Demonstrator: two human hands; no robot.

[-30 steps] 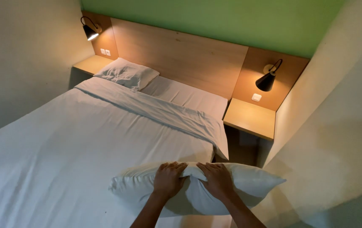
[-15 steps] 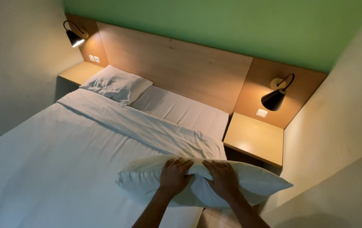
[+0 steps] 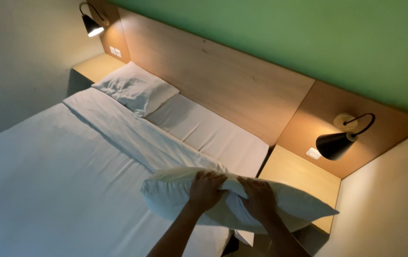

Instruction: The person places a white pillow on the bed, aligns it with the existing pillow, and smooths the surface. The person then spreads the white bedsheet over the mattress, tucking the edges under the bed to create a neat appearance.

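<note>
Head view: both hands, left hand and right hand, have fingers closed on the top edge of a white pillow (bunching its fabric), holding it above the bed corner beside the bedside shelf.

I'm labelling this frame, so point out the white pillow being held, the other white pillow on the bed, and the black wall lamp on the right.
Held white pillow (image 3: 175,200), head view, left end.
White pillow on bed (image 3: 135,88), head view, centre.
Black wall lamp (image 3: 333,145), head view, shade.
</note>
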